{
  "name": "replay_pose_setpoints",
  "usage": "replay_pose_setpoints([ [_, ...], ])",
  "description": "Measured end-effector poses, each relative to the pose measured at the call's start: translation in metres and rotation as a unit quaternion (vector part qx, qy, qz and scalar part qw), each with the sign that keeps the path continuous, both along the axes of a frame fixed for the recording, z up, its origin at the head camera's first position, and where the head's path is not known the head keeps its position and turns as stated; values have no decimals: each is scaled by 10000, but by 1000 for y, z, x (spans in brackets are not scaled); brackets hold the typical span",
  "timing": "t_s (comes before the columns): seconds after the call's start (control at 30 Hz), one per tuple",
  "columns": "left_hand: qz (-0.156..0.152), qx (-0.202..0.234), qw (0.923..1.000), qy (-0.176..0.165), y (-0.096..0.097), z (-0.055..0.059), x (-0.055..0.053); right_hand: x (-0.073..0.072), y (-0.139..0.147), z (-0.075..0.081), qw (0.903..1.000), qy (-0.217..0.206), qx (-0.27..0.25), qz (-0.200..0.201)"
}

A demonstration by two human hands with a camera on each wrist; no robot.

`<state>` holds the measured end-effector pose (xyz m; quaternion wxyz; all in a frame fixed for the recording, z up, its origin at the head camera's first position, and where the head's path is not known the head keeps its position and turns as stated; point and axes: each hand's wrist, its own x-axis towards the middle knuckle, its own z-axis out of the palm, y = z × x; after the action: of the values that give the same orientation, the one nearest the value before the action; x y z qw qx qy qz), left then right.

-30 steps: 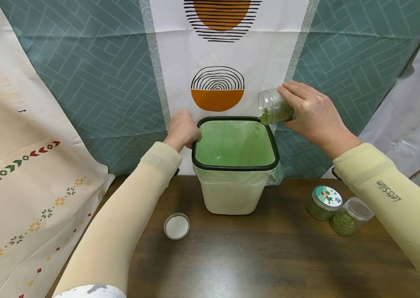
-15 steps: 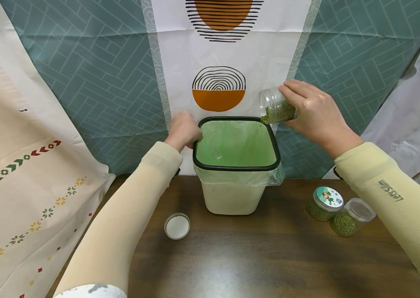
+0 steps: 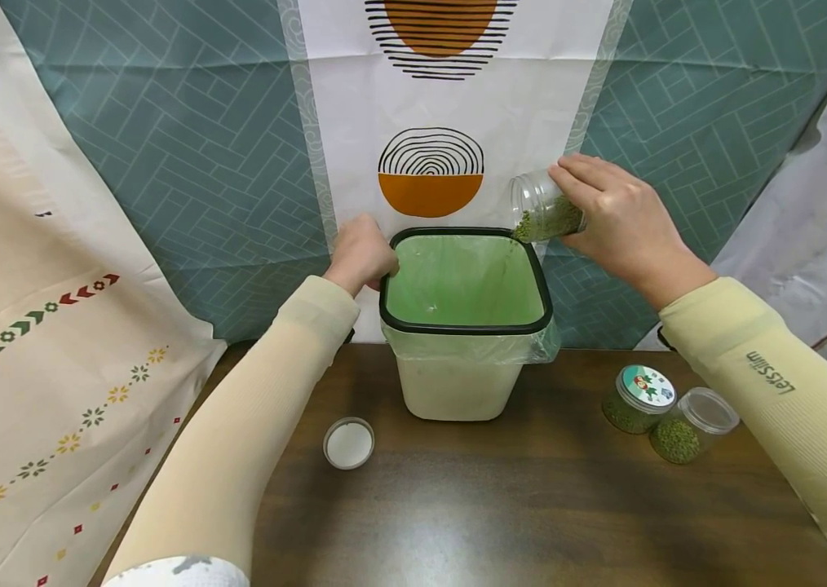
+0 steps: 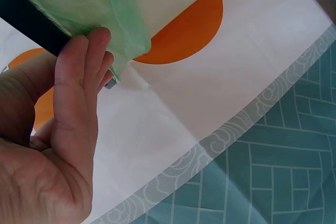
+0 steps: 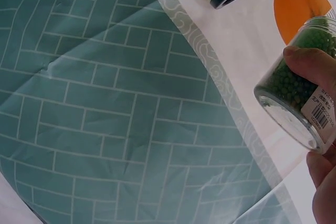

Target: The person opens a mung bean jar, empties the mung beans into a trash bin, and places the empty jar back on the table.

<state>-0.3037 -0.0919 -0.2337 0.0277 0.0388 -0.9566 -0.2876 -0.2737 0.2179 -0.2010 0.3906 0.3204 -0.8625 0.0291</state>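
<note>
A pale trash bin (image 3: 457,383) with a black rim (image 3: 468,329) and a thin green liner bag stands in the middle of the head view. My left hand (image 3: 362,255) grips its left rim; close up, the left wrist view has the fingers (image 4: 73,72) against the black rim and bag. My right hand (image 3: 622,220) holds a clear jar (image 3: 541,208) on its side, mouth over the bin's back right corner. Green mung beans (image 3: 524,227) lie along its lower side, and a few specks show below the mouth. A barcode label (image 5: 320,109) is on the jar.
On the brown table (image 3: 472,505) at right stand a lidded jar (image 3: 637,399) with a green and white label and another clear jar (image 3: 688,428) of green beans. A round lid (image 3: 348,443) lies left of the bin. Patterned cloth (image 3: 223,163) hangs close behind.
Both hands keep their places, the jar tilted the same way. Below its mouth, the small green specks over the bin's back right corner differ from frame to frame.
</note>
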Motion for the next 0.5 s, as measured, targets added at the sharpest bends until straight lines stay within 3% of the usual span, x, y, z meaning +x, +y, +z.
replay_pose_setpoints([
  [0.5,52,-57,10000,17,0,-1,0,0,-1,0,10000,6,27,-21],
])
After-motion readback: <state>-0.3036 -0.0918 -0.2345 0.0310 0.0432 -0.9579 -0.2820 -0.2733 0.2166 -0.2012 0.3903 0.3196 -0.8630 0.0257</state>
